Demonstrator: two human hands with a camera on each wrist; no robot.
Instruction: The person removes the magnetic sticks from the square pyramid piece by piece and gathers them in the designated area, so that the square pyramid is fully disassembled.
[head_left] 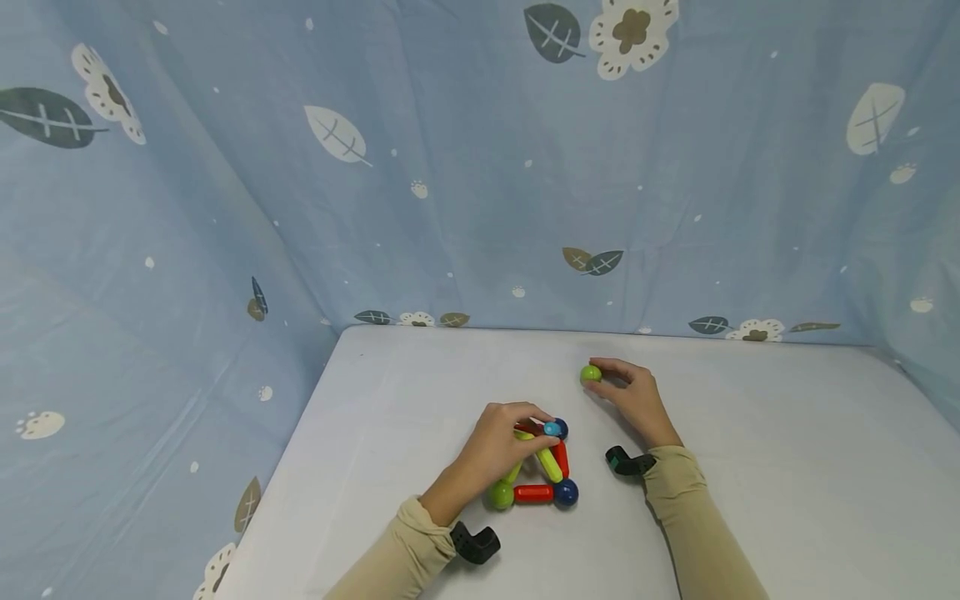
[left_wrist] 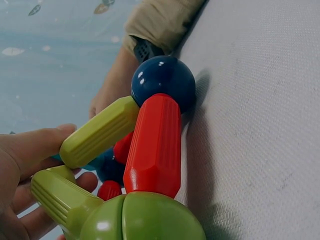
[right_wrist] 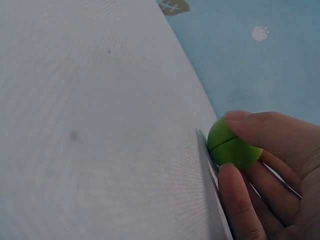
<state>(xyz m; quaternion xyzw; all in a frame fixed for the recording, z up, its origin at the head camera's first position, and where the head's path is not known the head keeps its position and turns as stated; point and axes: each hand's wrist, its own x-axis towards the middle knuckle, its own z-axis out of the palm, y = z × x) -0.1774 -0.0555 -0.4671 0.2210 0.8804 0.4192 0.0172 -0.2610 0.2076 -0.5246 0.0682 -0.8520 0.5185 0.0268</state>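
Observation:
My right hand (head_left: 628, 396) pinches a green ball (right_wrist: 232, 145) between thumb and fingers, low over the table at the far middle. To its left, my left hand (head_left: 501, 442) reaches over a magnetic stick-and-ball frame and grips a light blue stick (head_left: 552, 429), its rounded end pointing up beside a dark blue ball. The frame's near side has a red stick (head_left: 533, 494) between a green ball (head_left: 501, 495) and another dark blue ball (head_left: 566, 492). Two yellow-green sticks (left_wrist: 102, 131) lean up from those balls toward the left fingers. Part of the far side is hidden by the hand.
The white table (head_left: 405, 383) ends at a blue patterned curtain (head_left: 480, 208) behind it and on the left. Black wrist mounts (head_left: 476, 544) stick out from both sleeves close above the tabletop.

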